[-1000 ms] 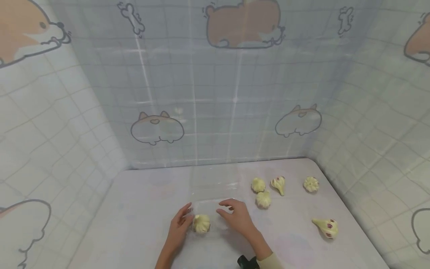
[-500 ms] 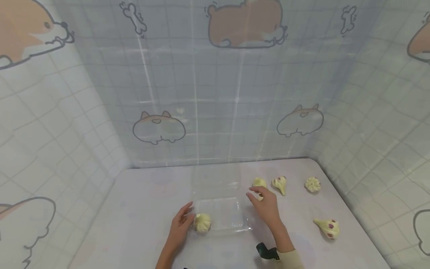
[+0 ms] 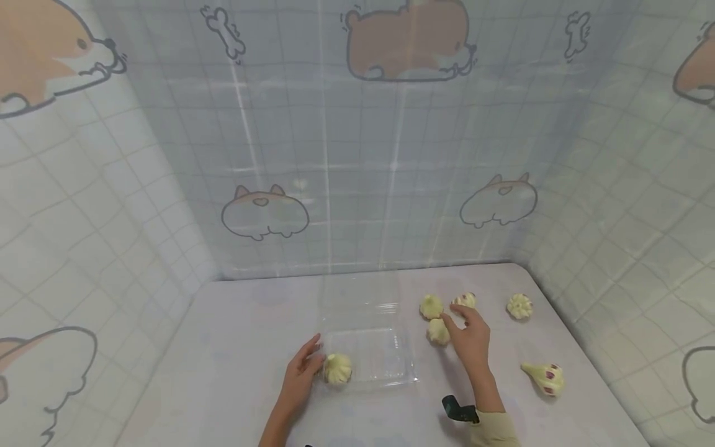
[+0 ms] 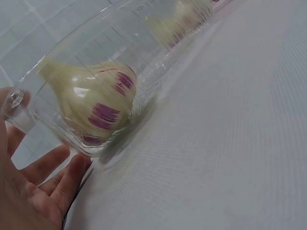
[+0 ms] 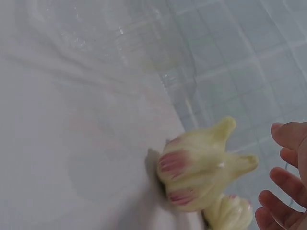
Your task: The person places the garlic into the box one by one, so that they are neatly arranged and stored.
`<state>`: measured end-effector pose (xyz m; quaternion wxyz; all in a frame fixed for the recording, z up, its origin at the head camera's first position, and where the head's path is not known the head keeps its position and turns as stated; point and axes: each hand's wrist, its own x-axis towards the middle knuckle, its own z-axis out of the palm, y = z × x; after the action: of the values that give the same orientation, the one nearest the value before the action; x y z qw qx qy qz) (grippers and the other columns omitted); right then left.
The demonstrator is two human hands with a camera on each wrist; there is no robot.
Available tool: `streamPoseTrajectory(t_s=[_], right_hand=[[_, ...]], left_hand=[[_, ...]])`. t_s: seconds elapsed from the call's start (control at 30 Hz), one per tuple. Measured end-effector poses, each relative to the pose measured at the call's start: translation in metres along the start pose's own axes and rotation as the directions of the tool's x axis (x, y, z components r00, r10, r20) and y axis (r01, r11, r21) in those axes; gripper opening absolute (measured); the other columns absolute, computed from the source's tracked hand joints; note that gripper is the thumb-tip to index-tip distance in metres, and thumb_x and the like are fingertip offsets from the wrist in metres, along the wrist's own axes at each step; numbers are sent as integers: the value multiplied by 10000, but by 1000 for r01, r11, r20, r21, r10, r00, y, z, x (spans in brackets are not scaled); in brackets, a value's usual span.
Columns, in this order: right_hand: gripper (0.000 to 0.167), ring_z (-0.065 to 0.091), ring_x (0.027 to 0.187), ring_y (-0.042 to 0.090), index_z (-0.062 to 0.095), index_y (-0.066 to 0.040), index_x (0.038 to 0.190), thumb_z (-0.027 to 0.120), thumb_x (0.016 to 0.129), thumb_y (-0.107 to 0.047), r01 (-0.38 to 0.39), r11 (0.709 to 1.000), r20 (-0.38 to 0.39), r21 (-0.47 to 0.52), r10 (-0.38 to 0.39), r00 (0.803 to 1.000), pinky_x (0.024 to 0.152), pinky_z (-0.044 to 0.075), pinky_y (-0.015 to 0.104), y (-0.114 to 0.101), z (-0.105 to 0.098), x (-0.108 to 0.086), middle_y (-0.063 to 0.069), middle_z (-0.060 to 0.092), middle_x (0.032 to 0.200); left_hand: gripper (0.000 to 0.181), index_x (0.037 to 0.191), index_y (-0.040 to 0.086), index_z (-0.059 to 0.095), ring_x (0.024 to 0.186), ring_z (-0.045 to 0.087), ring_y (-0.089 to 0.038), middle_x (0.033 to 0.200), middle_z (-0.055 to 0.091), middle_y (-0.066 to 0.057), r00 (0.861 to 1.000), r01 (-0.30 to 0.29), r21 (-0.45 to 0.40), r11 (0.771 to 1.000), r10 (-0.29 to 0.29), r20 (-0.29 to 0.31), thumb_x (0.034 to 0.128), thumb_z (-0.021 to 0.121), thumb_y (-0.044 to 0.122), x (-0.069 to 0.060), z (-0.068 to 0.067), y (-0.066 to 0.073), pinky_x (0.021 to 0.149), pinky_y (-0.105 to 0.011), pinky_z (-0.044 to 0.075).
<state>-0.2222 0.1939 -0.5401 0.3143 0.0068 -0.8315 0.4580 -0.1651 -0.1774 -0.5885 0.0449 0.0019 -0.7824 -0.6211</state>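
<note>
One pale, purple-streaked garlic bulb [image 3: 337, 369] in clear box [image 3: 375, 355]; left grip [image 3: 298, 380] relaxed; right grip [image 3: 472, 341] spread

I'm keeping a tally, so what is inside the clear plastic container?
In the clear plastic container, one garlic bulb lies at the left end, near the left hand. No other bulb shows in there. What is directly beneath that bulb is hidden by it.

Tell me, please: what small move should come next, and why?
Perhaps the right hand should pinch the garlic bulb partly hidden behind it in the head view: the hand is close and holds nothing, and the open clear container has room beside its single bulb.
</note>
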Motion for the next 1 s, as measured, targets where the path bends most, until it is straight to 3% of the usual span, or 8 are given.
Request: streamPoseTrajectory(t_s=[0.23, 0.57, 0.87, 1.0], right_hand=[[320, 632, 988, 359, 711, -9, 1098, 800, 815, -130, -114, 993, 29, -28, 115, 993, 786, 514, 503, 6, 1, -4, 160, 691, 1084], [267, 664, 915, 346, 714, 16, 1046, 783, 833, -129, -161, 987, 46, -27, 162, 986, 761, 521, 492, 16, 8, -9, 150, 713, 993], [193, 672, 841, 270, 727, -23, 994, 778, 841, -130, -231, 973, 50, -18, 232, 971, 655, 517, 286, 18, 16, -15, 97, 720, 894], [185, 671, 816, 262, 730, -22, 970, 794, 820, -111, -233, 972, 26, -9, 233, 972, 631, 508, 250, 18, 16, -15, 97, 716, 869]], left_hand=[[489, 1471, 120, 427, 1095, 605, -263, 1352, 517, -188, 999, -41, -21, 999, 41, 26, 1003, 554, 185, -2, 0, -2, 844, -259, 493], [521, 1491, 73, 373, 1128, 580, -293, 1382, 468, -249, 996, -77, -54, 996, 79, 51, 1010, 545, 174, -3, 2, 0, 867, -260, 484], [505, 1478, 120, 411, 1113, 576, -248, 1368, 498, -185, 998, -44, -28, 999, 45, 38, 1004, 558, 213, -4, 0, -1, 862, -258, 479], [489, 1482, 116, 402, 1117, 579, -260, 1378, 490, -190, 998, -42, -27, 999, 43, 45, 1017, 528, 194, -5, 1, -1, 861, -253, 478]])
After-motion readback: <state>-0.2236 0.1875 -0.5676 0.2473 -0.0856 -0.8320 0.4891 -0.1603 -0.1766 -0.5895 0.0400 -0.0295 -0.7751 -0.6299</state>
